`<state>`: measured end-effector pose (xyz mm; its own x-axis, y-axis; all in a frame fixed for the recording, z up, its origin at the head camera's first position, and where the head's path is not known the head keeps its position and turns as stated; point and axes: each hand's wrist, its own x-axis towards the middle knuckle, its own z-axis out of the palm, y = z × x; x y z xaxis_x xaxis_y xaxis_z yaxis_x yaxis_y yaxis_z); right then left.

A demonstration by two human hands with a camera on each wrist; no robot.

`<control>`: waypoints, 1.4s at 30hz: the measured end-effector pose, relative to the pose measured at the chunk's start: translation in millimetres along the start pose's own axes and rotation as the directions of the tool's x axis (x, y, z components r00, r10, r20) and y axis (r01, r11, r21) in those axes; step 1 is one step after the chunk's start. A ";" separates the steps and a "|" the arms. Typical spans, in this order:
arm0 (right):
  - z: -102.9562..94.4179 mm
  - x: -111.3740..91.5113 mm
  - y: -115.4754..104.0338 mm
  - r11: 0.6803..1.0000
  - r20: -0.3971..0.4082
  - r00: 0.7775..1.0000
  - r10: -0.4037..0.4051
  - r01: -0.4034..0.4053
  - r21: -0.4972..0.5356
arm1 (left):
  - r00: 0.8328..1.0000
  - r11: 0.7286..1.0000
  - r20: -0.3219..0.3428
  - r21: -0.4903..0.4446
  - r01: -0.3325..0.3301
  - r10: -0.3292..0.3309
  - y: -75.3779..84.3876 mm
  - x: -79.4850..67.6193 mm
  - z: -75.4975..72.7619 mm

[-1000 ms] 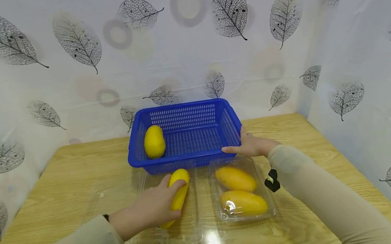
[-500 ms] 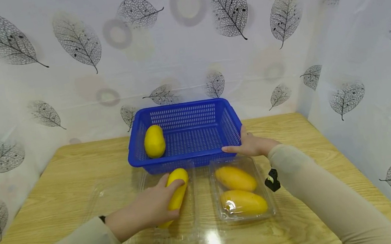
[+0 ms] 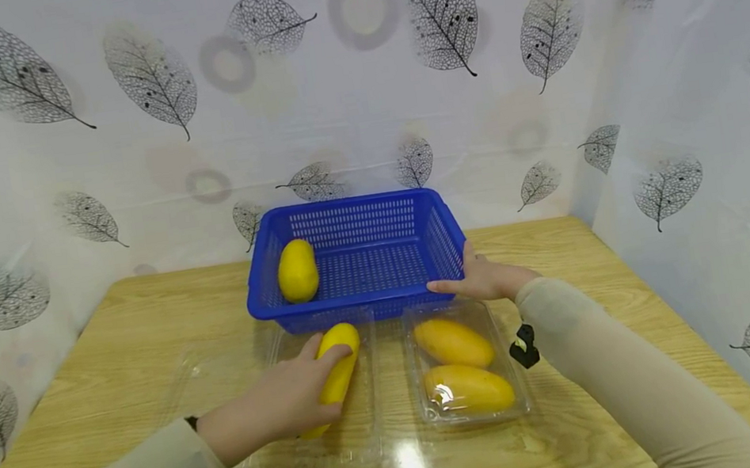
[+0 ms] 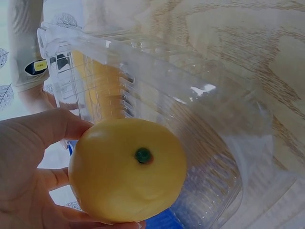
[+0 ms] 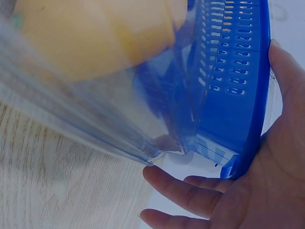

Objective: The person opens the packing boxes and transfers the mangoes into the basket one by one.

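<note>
My left hand (image 3: 284, 403) grips a yellow mango (image 3: 340, 375) over the near side of an opened clear plastic clamshell box (image 3: 368, 443). In the left wrist view the mango (image 4: 128, 174) shows a green stem nub, with thumb and fingers around its side. My right hand (image 3: 489, 275) rests against the near right corner of a blue plastic basket (image 3: 356, 301). Its fingers (image 5: 176, 191) are spread and loosely straight in the right wrist view, with the palm against the rim. Another mango (image 3: 297, 271) lies in the basket's left end.
A closed clear box (image 3: 473, 418) holding two orange-yellow mangoes (image 3: 467, 389) stands right of the opened one, just before the basket. The opened box's transparent lid (image 3: 214, 368) lies to the left on the wooden table (image 3: 142, 315). A leaf-printed curtain (image 3: 343, 110) hangs behind.
My left hand and its mango have shifted very slightly left. The right hand stays at the basket corner, and the other mangoes keep their places.
</note>
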<state>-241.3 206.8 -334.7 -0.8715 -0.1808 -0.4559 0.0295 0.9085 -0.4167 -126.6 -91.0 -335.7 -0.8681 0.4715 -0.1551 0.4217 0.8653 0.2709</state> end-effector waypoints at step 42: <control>1.4 0.1 1.3 1.000 -0.014 1.000 -0.024 0.024 0.010 | 0.997 1.000 -0.073 -0.021 -0.020 0.019 -4.2 -21.8 -13.3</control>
<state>-240.8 207.5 -336.4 -0.8788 -0.1972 -0.4346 0.0134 0.9001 -0.4355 -113.0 -107.2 -320.8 -0.8767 0.4743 -0.0805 0.4338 0.8518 0.2937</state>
